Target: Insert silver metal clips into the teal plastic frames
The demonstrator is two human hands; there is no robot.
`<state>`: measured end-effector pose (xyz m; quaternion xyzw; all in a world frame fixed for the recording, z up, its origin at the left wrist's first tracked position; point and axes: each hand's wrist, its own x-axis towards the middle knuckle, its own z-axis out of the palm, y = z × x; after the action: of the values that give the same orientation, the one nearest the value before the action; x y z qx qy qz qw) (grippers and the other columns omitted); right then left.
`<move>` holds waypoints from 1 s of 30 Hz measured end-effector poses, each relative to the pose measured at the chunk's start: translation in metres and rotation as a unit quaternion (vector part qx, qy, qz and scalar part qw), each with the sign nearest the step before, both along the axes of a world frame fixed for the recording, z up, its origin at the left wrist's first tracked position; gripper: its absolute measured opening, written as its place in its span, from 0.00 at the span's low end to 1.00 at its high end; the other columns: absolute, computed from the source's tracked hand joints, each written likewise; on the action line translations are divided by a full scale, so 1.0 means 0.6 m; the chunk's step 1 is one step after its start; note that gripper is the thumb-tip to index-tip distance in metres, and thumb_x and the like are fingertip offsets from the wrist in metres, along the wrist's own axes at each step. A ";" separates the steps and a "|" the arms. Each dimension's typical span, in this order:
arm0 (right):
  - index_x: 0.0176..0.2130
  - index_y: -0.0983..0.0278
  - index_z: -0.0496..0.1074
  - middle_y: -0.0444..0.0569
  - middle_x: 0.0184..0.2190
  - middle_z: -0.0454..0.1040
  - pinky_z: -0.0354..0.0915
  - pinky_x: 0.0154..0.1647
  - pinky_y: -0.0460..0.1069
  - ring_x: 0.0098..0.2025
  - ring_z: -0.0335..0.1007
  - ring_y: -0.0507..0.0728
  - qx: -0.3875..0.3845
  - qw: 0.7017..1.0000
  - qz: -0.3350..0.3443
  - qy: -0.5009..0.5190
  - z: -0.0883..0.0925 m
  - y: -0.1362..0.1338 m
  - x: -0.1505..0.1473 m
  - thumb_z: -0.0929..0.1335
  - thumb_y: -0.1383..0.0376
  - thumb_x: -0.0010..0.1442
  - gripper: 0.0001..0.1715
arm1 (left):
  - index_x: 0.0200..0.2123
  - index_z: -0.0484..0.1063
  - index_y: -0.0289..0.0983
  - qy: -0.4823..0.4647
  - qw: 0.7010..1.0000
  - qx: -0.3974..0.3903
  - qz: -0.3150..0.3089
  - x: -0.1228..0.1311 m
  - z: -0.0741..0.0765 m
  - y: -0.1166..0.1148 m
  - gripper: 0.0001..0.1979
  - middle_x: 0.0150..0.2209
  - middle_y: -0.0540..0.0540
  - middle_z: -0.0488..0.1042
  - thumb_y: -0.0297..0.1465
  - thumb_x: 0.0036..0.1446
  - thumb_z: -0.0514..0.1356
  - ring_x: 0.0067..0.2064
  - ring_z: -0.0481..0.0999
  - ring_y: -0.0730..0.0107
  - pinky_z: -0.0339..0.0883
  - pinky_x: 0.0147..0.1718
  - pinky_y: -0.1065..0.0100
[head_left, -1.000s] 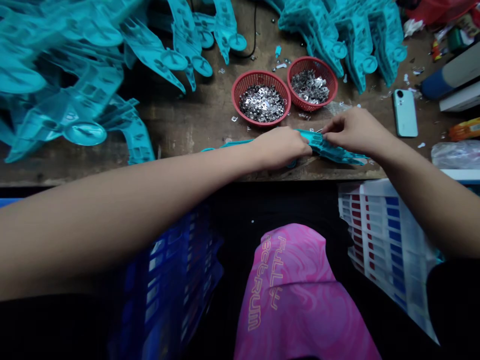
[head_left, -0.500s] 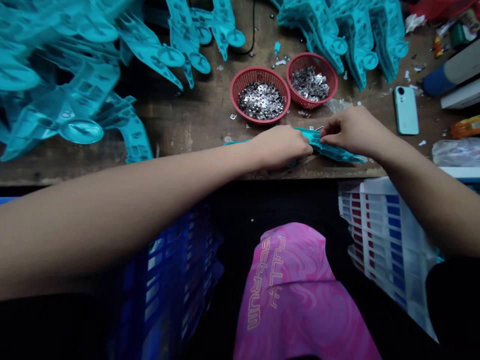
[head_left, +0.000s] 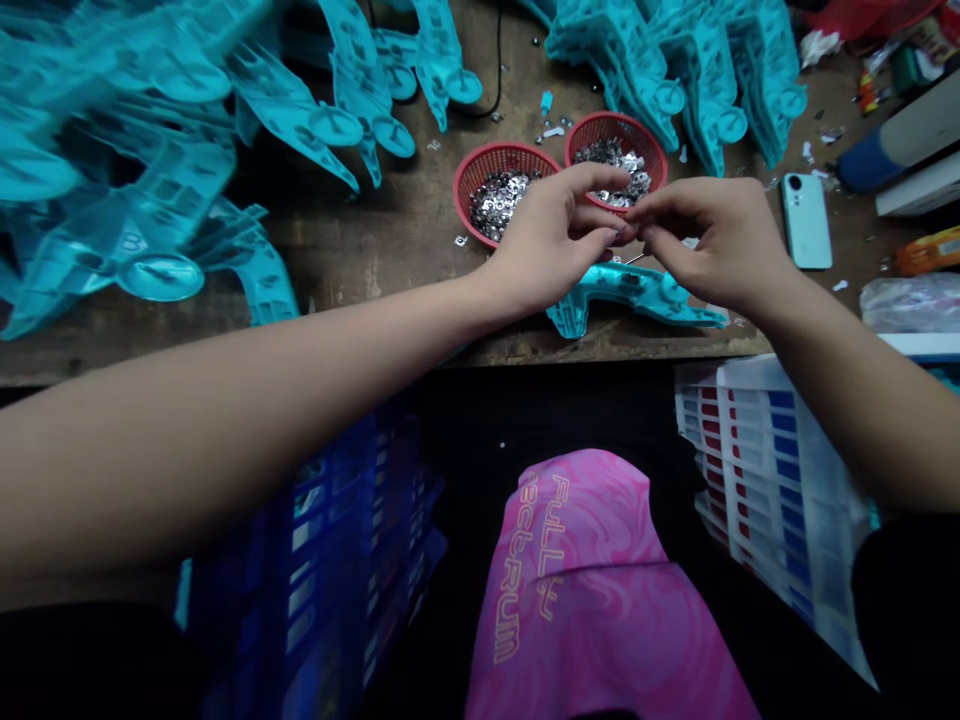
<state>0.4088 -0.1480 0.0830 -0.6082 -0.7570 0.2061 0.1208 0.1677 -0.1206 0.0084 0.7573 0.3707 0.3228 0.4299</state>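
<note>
My left grip and right grip, fingertips together, by the teal part; can't tell if either holds anything. Basket beyond part.

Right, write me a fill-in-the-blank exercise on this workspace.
The small red baskets holding metal pieces number ____.
The left hand is farther from the phone than the ____ hand.
The plastic part beside the left hand rests on the ____.
The crate beneath the left forearm is ____.
Missing words: two; right; table; blue.
</note>
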 end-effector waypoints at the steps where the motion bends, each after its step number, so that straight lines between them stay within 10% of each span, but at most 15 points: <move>1: 0.72 0.48 0.94 0.52 0.66 0.94 0.86 0.73 0.67 0.66 0.92 0.76 -0.003 1.000 -0.006 -0.003 0.002 -0.001 -0.004 0.75 0.46 0.84 0.28 | 0.85 0.74 0.40 -0.002 1.000 -0.013 0.003 0.000 0.000 0.001 0.28 0.62 0.34 0.94 0.32 0.89 0.61 0.68 0.95 0.50 0.92 0.67 0.46; 12: 0.66 0.40 0.96 0.52 0.66 0.93 0.86 0.67 0.75 0.71 0.87 0.81 -0.046 0.999 -0.009 -0.007 0.017 0.004 -0.018 0.84 0.42 0.75 0.24 | 0.84 0.75 0.36 -0.027 0.998 -0.065 0.001 -0.001 -0.001 -0.006 0.27 0.59 0.36 0.95 0.32 0.89 0.62 0.61 0.97 0.52 0.93 0.63 0.47; 18: 0.66 0.50 0.95 0.56 0.57 0.96 0.84 0.69 0.73 0.65 0.88 0.79 -0.054 0.995 -0.032 0.078 -0.003 0.016 -0.003 0.84 0.43 0.72 0.30 | 0.79 0.81 0.38 0.076 0.995 0.062 -0.037 -0.015 -0.008 -0.012 0.24 0.65 0.34 0.93 0.31 0.86 0.65 0.68 0.94 0.49 0.87 0.72 0.49; 30: 0.51 0.53 0.97 0.53 0.46 0.94 0.76 0.53 0.61 0.47 0.86 0.68 -0.037 0.973 0.219 0.055 -0.090 0.091 0.072 0.80 0.43 0.75 0.21 | 0.79 0.85 0.37 0.322 0.911 0.208 -0.152 -0.025 -0.022 -0.042 0.29 0.90 0.31 0.72 0.40 0.82 0.71 0.93 0.67 0.28 0.63 0.93 0.30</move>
<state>0.4518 -0.0936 0.0291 -0.4195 -0.8558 0.2887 0.0914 0.1527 -0.1456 -0.0048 0.9396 0.2941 0.0623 0.1638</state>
